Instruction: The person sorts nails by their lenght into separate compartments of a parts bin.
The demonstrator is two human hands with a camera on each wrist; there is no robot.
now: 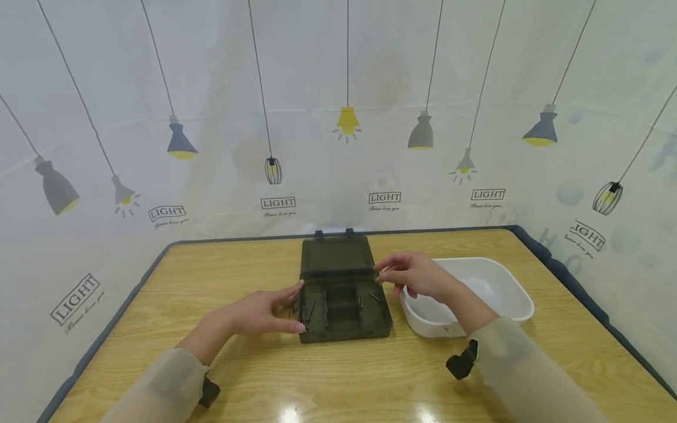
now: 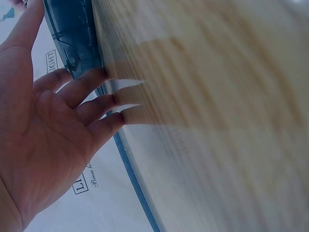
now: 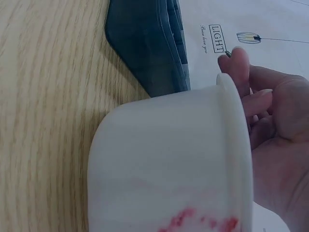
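Observation:
A dark see-through compartment box (image 1: 346, 335) lies with its lid (image 1: 337, 256) tipped back behind it. Thin metal screws (image 1: 309, 309) of several lengths lie sorted in its compartments. My left hand (image 1: 259, 312) steadies the box's left side, thumb near the front corner and fingers spread; in the left wrist view its fingertips (image 2: 104, 73) meet the box wall. Above the box's right edge, my right hand (image 1: 415, 275) pinches a small screw, whose tip (image 3: 228, 53) shows between thumb and finger in the right wrist view. That wrist passes over the rim of a white basin (image 1: 508, 282).
The basin stands right beside the box, with red marks (image 3: 178, 221) on its outer wall. Behind the wooden table (image 1: 233, 264) hangs a white cloth (image 1: 317, 70) printed with lamps. Dark wrist cameras (image 1: 462, 359) sit below both sleeves.

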